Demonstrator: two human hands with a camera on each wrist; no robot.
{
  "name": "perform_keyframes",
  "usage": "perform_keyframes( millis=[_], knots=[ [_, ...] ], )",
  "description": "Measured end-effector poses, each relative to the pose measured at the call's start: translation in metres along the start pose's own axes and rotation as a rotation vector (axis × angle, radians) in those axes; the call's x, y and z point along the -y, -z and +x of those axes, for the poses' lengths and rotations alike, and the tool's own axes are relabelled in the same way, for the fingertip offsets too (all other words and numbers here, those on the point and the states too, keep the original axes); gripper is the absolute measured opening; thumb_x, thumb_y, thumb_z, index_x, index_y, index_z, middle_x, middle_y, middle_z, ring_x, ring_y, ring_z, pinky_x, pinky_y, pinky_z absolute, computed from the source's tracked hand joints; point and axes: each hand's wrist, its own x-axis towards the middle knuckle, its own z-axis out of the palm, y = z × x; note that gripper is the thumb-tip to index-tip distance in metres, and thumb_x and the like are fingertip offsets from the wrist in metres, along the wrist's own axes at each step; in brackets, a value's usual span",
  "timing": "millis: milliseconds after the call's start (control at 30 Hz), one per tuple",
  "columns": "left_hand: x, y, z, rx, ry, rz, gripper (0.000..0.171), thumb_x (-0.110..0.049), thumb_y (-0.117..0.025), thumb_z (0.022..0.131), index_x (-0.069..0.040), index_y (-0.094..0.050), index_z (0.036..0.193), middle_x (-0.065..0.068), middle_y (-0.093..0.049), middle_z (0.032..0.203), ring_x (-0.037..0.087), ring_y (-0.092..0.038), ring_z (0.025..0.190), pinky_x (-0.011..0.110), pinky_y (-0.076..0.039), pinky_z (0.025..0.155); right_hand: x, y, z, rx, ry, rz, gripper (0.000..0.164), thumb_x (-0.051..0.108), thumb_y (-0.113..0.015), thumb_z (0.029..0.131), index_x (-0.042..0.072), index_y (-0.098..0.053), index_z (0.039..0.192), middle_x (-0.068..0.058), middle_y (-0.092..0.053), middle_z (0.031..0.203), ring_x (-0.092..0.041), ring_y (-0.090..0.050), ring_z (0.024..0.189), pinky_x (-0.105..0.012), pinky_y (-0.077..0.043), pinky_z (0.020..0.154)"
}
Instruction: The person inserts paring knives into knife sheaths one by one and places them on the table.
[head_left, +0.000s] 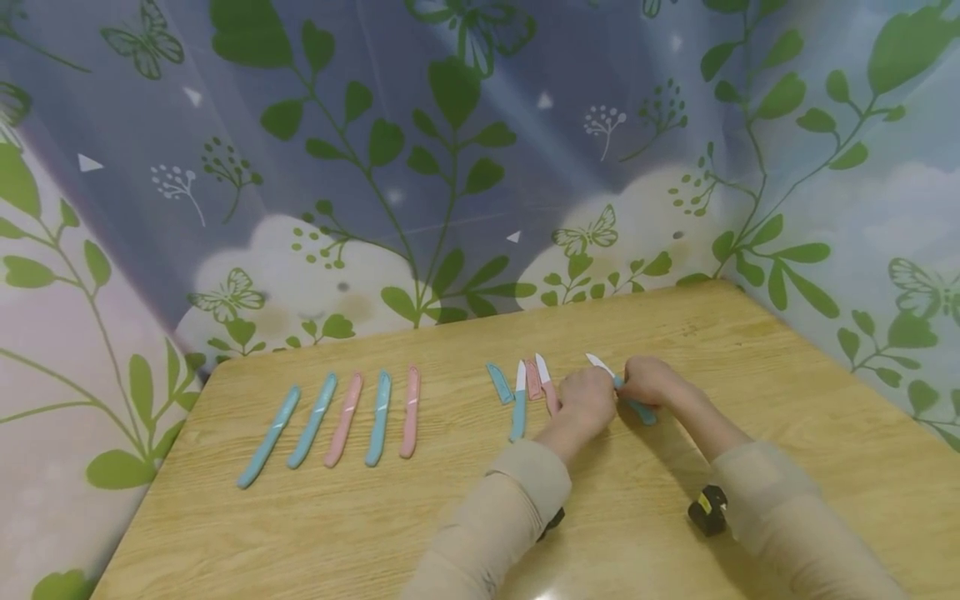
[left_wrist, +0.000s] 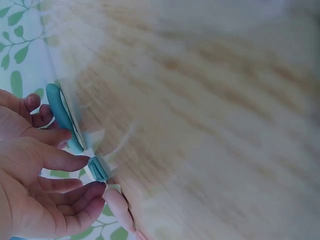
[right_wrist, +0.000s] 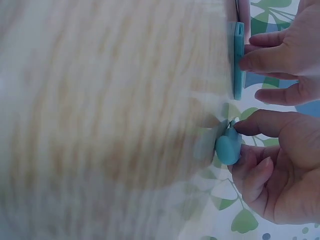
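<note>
My right hand (head_left: 652, 382) pinches a small blue paring knife (head_left: 641, 410) by its handle; its white blade points up and to the left. Between the thumb and fingers of my left hand (left_wrist: 47, 187) is a blue blade sheath (left_wrist: 98, 169), its slot visible at the end; in the head view the hand hides it. The knife and the sheath lie apart, side by side. Left of the hands lie an unsheathed blue knife (head_left: 518, 412) and an unsheathed pink knife (head_left: 544, 379), the latter partly hidden by my left hand. Near them are a blue sheath (head_left: 498, 383) and a pink sheath (head_left: 533, 380).
Several sheathed knives, blue and pink, lie in a slanted row on the left of the wooden table (head_left: 360, 533), among them a pink one (head_left: 345, 421). A leaf-patterned curtain (head_left: 375, 167) stands behind the table's far edge. A black device (head_left: 707, 510) sits at the right wrist.
</note>
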Motion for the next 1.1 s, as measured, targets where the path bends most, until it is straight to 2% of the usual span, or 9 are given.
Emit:
perform_keyframes(
  millis=[133, 267, 500, 600, 700, 767, 867, 967, 1100],
  knots=[
    [-0.003, -0.001, 0.001, -0.001, 0.025, 0.003, 0.019, -0.030, -0.054, 0.094, -0.016, -0.066, 0.088, -0.004, -0.064, 0.084, 0.012, -0.060, 0.072, 0.028, -0.049, 0.056, -0.001, 0.001, -0.001, 0.028, -0.008, 0.019, 0.035, 0.007, -0.054, 0.077, 0.017, -0.036, 0.049, 0.007, -0.034, 0.042, -0.004, -0.031, 0.036, -0.014, -0.026, 0.037],
    [-0.004, -0.001, 0.000, 0.010, 0.002, 0.020, 0.018, -0.031, -0.055, 0.093, -0.018, -0.067, 0.089, -0.004, -0.062, 0.084, 0.011, -0.058, 0.073, 0.026, -0.047, 0.057, -0.003, 0.003, -0.003, 0.029, -0.004, 0.028, 0.034, 0.005, -0.053, 0.075, 0.017, -0.037, 0.047, 0.008, -0.034, 0.041, -0.004, -0.031, 0.035, -0.014, -0.027, 0.037],
    [-0.004, 0.000, -0.003, 0.026, -0.023, -0.032, 0.013, -0.024, -0.060, 0.090, -0.015, -0.069, 0.088, 0.002, -0.061, 0.093, 0.015, -0.057, 0.086, 0.028, -0.049, 0.072, -0.007, 0.006, -0.011, 0.037, 0.004, 0.031, 0.034, 0.004, -0.052, 0.076, 0.016, -0.040, 0.046, 0.009, -0.034, 0.040, -0.003, -0.032, 0.035, -0.014, -0.027, 0.037],
    [-0.003, 0.000, -0.005, 0.049, -0.043, -0.057, 0.016, -0.021, -0.059, 0.091, -0.014, -0.066, 0.080, 0.000, -0.058, 0.083, 0.012, -0.055, 0.075, 0.023, -0.048, 0.062, -0.010, 0.007, -0.015, 0.048, 0.006, 0.053, 0.036, 0.004, -0.052, 0.079, 0.015, -0.041, 0.047, 0.008, -0.035, 0.040, -0.004, -0.032, 0.035, -0.014, -0.028, 0.038],
    [0.000, 0.000, -0.005, 0.065, -0.087, -0.103, 0.021, -0.016, -0.059, 0.091, -0.013, -0.059, 0.071, -0.003, -0.051, 0.067, 0.008, -0.047, 0.057, 0.016, -0.040, 0.048, -0.013, 0.010, -0.018, 0.030, -0.010, 0.073, 0.031, 0.006, -0.053, 0.083, 0.012, -0.043, 0.053, 0.007, -0.036, 0.043, -0.004, -0.033, 0.038, -0.016, -0.034, 0.040],
    [0.004, 0.002, -0.005, 0.064, -0.100, -0.151, 0.023, -0.011, -0.059, 0.089, -0.012, -0.054, 0.067, -0.004, -0.046, 0.060, 0.007, -0.042, 0.049, 0.015, -0.035, 0.041, -0.015, 0.012, -0.020, 0.001, -0.016, 0.089, 0.023, 0.007, -0.053, 0.084, 0.007, -0.047, 0.062, 0.005, -0.040, 0.048, -0.006, -0.036, 0.041, -0.018, -0.039, 0.042],
    [0.012, 0.008, -0.003, 0.050, -0.104, -0.254, 0.019, -0.004, -0.059, 0.085, -0.011, -0.052, 0.069, -0.003, -0.043, 0.059, 0.008, -0.038, 0.047, 0.015, -0.031, 0.040, -0.015, 0.016, -0.022, -0.042, -0.032, 0.124, 0.012, 0.007, -0.052, 0.085, -0.003, -0.051, 0.078, -0.001, -0.045, 0.056, -0.009, -0.041, 0.046, -0.022, -0.044, 0.047],
    [0.024, 0.018, 0.001, 0.039, -0.101, -0.389, 0.004, -0.001, -0.060, 0.084, -0.005, -0.059, 0.085, 0.000, -0.049, 0.069, 0.010, -0.043, 0.054, 0.016, -0.035, 0.045, -0.014, 0.019, -0.024, -0.059, -0.031, 0.174, 0.022, 0.006, -0.050, 0.087, -0.014, -0.050, 0.097, -0.008, -0.052, 0.066, -0.011, -0.046, 0.049, -0.026, -0.049, 0.050],
    [0.043, 0.029, 0.004, 0.051, -0.108, -0.638, 0.031, 0.001, -0.057, 0.086, 0.005, -0.052, 0.117, 0.008, -0.060, 0.090, 0.016, -0.055, 0.069, 0.018, -0.046, 0.057, -0.011, 0.018, -0.024, -0.062, -0.040, 0.225, 0.036, 0.006, -0.049, 0.089, -0.020, -0.043, 0.112, -0.019, -0.057, 0.083, -0.013, -0.049, 0.054, -0.027, -0.050, 0.052]
  ],
)
